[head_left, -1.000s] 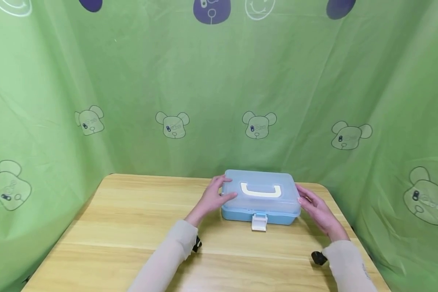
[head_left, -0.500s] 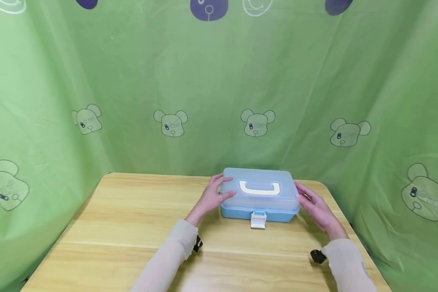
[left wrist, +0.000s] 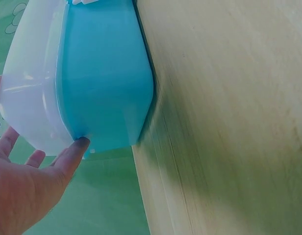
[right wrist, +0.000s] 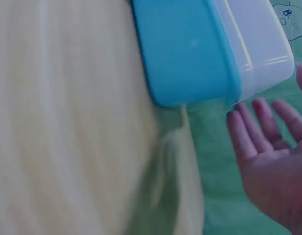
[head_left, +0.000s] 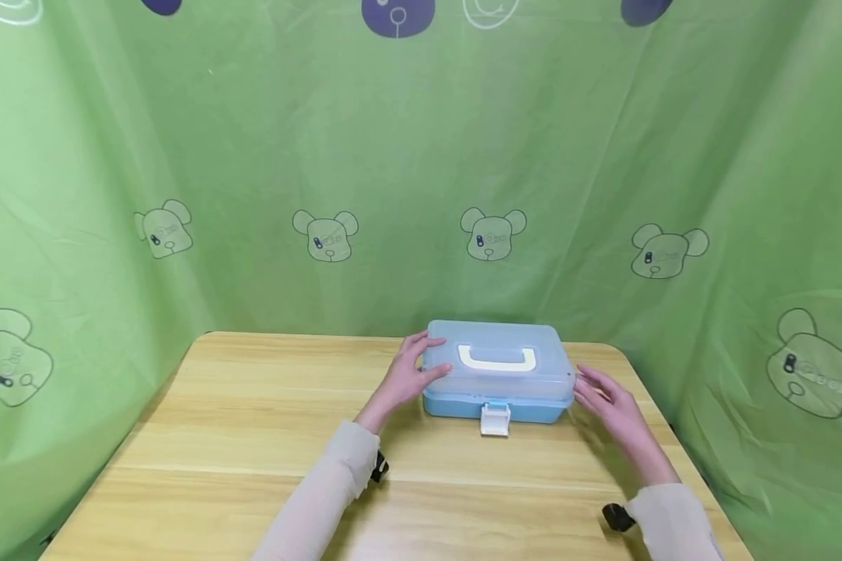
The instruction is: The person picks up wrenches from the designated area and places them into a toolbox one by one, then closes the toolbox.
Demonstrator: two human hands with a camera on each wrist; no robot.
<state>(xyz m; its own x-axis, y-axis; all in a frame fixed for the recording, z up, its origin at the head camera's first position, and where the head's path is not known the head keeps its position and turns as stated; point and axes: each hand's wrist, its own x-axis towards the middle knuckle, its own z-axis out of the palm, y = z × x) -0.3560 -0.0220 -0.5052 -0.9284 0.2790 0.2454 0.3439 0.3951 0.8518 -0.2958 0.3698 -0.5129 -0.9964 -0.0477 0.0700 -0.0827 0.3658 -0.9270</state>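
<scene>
A storage box with a light blue base (head_left: 533, 411) and a translucent lid (head_left: 494, 382) stands on the wooden table. On the lid lies a white handle (head_left: 497, 363), and a white latch (head_left: 494, 421) juts out, unfastened, at the front. My left hand (head_left: 405, 378) rests on the lid's left end, thumb and fingers spread and fairly straight. In the left wrist view one fingertip (left wrist: 82, 142) reaches the seam between lid and base. Beside the right end is my right hand (head_left: 613, 405), its fingers extended. The right wrist view shows those fingers (right wrist: 246, 132) near the lid's rim, holding nothing.
The wooden table (head_left: 267, 421) spreads left and in front of the box. Its back edge runs close behind the box, against a green curtain (head_left: 407, 156) printed with bear heads. A black wrist device (head_left: 617, 517) sits at the right cuff.
My right hand has drawn back from the lid's right end, slightly to the right and toward me. My left hand stays on the lid. The view has shifted slightly.
</scene>
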